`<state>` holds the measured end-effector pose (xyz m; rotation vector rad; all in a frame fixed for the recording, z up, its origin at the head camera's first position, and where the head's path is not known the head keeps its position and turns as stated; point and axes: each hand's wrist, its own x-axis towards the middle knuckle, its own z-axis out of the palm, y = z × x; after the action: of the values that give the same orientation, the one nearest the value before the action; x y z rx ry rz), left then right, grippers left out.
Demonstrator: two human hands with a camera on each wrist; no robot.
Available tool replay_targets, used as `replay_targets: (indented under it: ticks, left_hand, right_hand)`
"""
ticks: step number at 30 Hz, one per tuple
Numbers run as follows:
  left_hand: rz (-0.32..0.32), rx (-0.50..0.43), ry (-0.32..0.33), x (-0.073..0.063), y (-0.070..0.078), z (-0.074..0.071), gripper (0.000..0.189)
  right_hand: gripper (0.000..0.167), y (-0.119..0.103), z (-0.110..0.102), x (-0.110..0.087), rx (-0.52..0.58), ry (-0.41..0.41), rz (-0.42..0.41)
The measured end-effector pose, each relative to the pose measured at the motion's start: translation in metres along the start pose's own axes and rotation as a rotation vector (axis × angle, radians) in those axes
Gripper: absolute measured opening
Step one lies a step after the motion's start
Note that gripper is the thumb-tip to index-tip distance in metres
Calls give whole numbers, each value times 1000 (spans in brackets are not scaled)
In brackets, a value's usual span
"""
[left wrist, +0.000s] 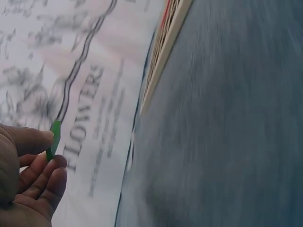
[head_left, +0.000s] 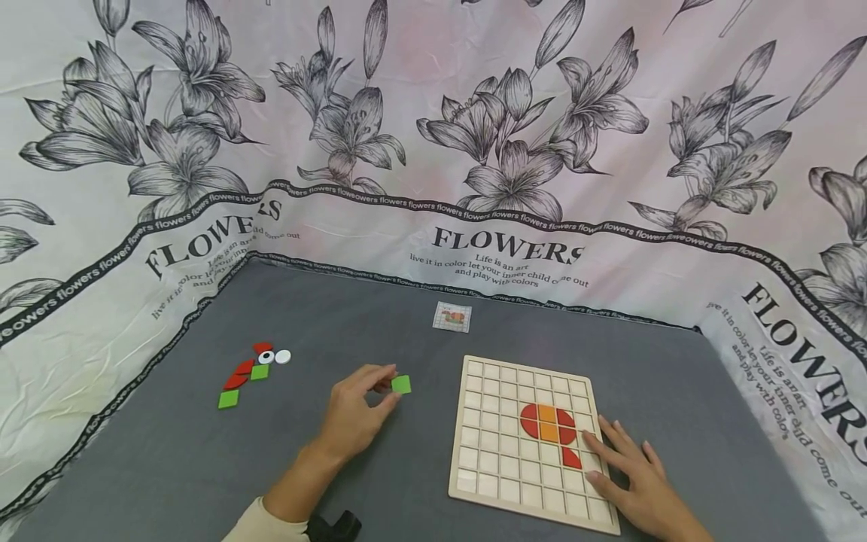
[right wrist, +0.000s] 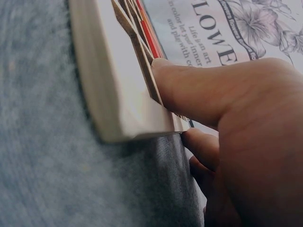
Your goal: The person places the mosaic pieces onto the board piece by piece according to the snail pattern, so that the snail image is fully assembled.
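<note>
My left hand (head_left: 355, 410) pinches a green square tile (head_left: 402, 385) between thumb and fingers, raised over the grey cloth left of the board. In the left wrist view the tile (left wrist: 54, 141) appears edge-on at the fingertips. My right hand (head_left: 640, 478) rests at the right edge of a wooden grid board (head_left: 488, 444), thumb and index finger lying on its surface. In the right wrist view the thumb (right wrist: 189, 87) touches the grid near the rim. On the board, red pieces (head_left: 530, 421) flank orange squares (head_left: 548, 423) in a rounded shape, with a red quarter-round (head_left: 572, 458) below.
At left on the grey cloth (head_left: 169, 452) lie red pieces (head_left: 239, 374), green squares (head_left: 228, 399), a white disc (head_left: 282, 357) and an eye disc (head_left: 266, 357). A small picture card (head_left: 451, 317) lies behind the board. A flower-printed curtain (head_left: 379, 241) encloses the back and sides.
</note>
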<state>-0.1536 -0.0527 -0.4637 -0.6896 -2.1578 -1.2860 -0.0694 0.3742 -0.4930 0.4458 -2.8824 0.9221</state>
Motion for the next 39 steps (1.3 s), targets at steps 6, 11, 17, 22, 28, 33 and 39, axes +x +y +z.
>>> replay_targets:
  ticks: [6, 11, 17, 22, 28, 33, 39]
  left_hand:
    - [31, -113, -108, 3, 23, 32, 40]
    - [65, -192, -186, 4, 39, 56, 36]
    - [110, -223, -214, 1, 50, 83, 34]
    - [101, -243, -276, 0, 61, 102, 32]
    - [39, -228, -360, -1, 71, 121, 29]
    - [60, -192, -399, -2, 77, 135, 25]
    - [115, -139, -417, -2, 81, 150, 22]
  right_hand:
    - [51, -2, -2, 0, 3, -35, 42]
    - [52, -4, -3, 3, 0, -53, 54]
    - [52, -4, -3, 4, -12, -47, 34]
    - [52, -3, -3, 3, -19, -37, 29]
    - [51, -2, -3, 2, -4, -41, 41]
    - [52, -1, -2, 1, -3, -40, 47]
    - [52, -1, -1, 2, -7, -29, 42]
